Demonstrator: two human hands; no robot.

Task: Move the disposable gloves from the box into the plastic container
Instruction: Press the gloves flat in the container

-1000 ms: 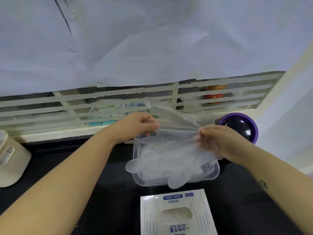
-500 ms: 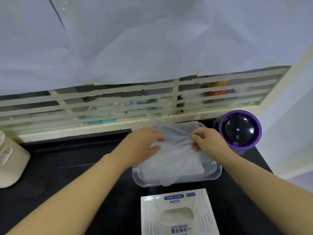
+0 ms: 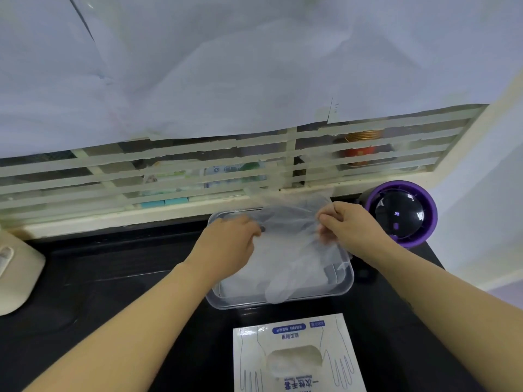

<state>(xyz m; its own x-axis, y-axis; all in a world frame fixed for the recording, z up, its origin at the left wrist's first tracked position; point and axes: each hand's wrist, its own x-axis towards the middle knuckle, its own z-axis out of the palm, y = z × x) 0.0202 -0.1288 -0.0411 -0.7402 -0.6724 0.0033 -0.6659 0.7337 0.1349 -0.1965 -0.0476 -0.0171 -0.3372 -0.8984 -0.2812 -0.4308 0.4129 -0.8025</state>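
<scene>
A thin clear disposable glove (image 3: pixel 294 250) is spread over the clear plastic container (image 3: pixel 283 302) on the black counter. My left hand (image 3: pixel 229 244) pinches the glove's cuff at the container's left side. My right hand (image 3: pixel 348 224) pinches the cuff at the far right. The glove's fingers hang toward the container's near rim. More clear gloves lie folded inside the container. The white glove box (image 3: pixel 297 355) with blue print lies flat just in front of the container, and gloves show through its oval opening.
A purple-rimmed round device with a black dome (image 3: pixel 400 215) stands right of the container. A beige appliance (image 3: pixel 14 274) sits at the far left. A taped, paper-covered window (image 3: pixel 226 171) runs along the back of the counter.
Both hands have lowered the glove from above the container down onto it. The hands sit closer to the container's far end.
</scene>
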